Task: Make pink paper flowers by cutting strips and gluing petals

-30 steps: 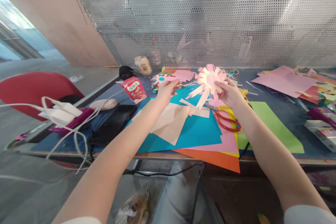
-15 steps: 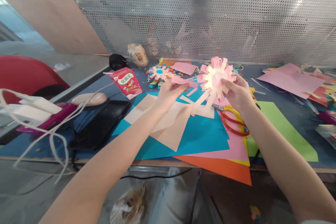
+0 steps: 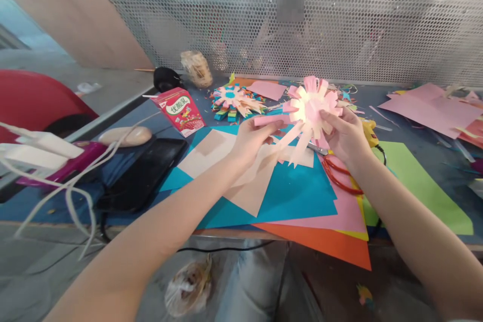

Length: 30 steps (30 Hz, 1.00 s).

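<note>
My right hand [image 3: 347, 136] pinches a pink and cream paper flower [image 3: 311, 105] with its thumb over the middle. Several petals curl outward, and long straight strips hang from the lower left side. Between the fingers of my left hand [image 3: 251, 143] is a pink paper strip [image 3: 272, 119] that reaches to the flower's edge; whether it joins on there I cannot tell. Beneath the flower lie cream sheets [image 3: 251, 193] on blue paper [image 3: 298, 193]. Red-handled scissors [image 3: 341, 176] rest below my right hand, partly hidden by it.
A finished-looking layered paper flower [image 3: 231, 95] sits behind my left hand. To the left are a red drink carton [image 3: 181, 112], a black phone [image 3: 145, 176], a mouse [image 3: 126, 136] and white cables [image 3: 73, 206]. Green paper [image 3: 422, 186] and pink sheets [image 3: 430, 108] lie right.
Both hands have shifted slightly right with the flower and strip held. The long lower strips of the flower have swung a little. The whole view has tilted slightly.
</note>
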### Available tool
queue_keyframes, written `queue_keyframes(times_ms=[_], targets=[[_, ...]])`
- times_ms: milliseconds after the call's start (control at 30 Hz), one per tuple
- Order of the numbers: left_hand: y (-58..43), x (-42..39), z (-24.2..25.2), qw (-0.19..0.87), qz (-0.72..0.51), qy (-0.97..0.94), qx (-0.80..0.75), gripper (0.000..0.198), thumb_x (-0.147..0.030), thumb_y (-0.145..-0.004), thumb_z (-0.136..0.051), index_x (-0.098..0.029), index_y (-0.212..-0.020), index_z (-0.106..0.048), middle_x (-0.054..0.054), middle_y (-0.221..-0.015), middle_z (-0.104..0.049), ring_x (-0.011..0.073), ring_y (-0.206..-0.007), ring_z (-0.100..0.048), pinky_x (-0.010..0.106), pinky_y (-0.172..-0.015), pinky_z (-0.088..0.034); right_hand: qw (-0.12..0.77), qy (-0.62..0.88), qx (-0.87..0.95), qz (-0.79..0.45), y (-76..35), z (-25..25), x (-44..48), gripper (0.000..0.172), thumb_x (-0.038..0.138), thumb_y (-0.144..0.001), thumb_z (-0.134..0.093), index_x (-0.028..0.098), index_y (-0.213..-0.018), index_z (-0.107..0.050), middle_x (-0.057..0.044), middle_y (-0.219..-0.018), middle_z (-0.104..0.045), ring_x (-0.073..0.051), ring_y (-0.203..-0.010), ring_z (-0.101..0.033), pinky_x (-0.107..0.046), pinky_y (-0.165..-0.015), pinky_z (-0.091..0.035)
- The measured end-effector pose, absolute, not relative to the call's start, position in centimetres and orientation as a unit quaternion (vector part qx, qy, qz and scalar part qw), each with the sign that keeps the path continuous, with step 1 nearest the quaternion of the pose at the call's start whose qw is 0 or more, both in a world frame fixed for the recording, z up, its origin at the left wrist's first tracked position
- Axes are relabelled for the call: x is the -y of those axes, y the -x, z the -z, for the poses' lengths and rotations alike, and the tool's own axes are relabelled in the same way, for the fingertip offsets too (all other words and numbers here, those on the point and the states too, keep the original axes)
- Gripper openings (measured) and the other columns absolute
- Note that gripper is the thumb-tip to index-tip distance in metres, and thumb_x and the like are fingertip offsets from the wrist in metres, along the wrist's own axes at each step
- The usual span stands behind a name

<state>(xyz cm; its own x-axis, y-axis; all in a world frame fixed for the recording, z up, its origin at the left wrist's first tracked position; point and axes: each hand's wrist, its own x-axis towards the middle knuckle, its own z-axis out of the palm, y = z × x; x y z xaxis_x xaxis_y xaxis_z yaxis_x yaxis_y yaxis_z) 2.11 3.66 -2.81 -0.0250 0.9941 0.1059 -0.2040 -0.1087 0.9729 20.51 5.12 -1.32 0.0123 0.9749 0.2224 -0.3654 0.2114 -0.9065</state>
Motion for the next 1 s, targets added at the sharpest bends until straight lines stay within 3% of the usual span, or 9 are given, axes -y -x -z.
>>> queue_keyframes(times_ms=[367, 833, 1000], targets=[[-2.9, -3.0, 3.3, 0.574, -0.597, -0.417, -0.373, 0.014, -0.024, -0.065, -0.071, -0.02, -0.078, -0.07, 0.004, -0.085, -0.072, 0.0198, -0.089, -0.067, 0.03, -0.073, -0.053, 0.629, 0.348, 0.449, -0.532, -20.1, 1.6, -4.9, 0.026, 0.024, -0.059, -0.076, 0.021, -0.073, -0.054, 0.006, -0.065, -0.057, -0.007, -0.056, -0.055, -0.021, -0.053, -0.049], [-3.1, -2.3, 2.1, 0.637, -0.575, -0.373, -0.351, 0.008, -0.015, -0.063, -0.07, -0.018, -0.069, -0.065, 0.001, -0.079, -0.07, 0.0159, -0.08, -0.064, 0.026, -0.062, -0.049, 0.65, 0.356, 0.424, -0.521, -19.8, 1.1, -4.7, 0.034, 0.023, -0.053, -0.081, 0.021, -0.072, -0.052, 0.008, -0.061, -0.057, -0.006, -0.053, -0.056, -0.017, -0.048, -0.048], [-3.0, -2.4, 2.3, 0.623, -0.574, -0.38, -0.372, 0.013, -0.021, -0.064, -0.072, -0.021, -0.076, -0.068, 0.001, -0.085, -0.071, 0.0205, -0.097, -0.062, 0.027, -0.065, -0.049, 0.653, 0.343, 0.45, -0.503, -19.8, 1.2, -4.6, 0.037, 0.023, -0.055, -0.079, 0.023, -0.077, -0.05, 0.01, -0.061, -0.058, -0.006, -0.053, -0.057, -0.017, -0.048, -0.048]])
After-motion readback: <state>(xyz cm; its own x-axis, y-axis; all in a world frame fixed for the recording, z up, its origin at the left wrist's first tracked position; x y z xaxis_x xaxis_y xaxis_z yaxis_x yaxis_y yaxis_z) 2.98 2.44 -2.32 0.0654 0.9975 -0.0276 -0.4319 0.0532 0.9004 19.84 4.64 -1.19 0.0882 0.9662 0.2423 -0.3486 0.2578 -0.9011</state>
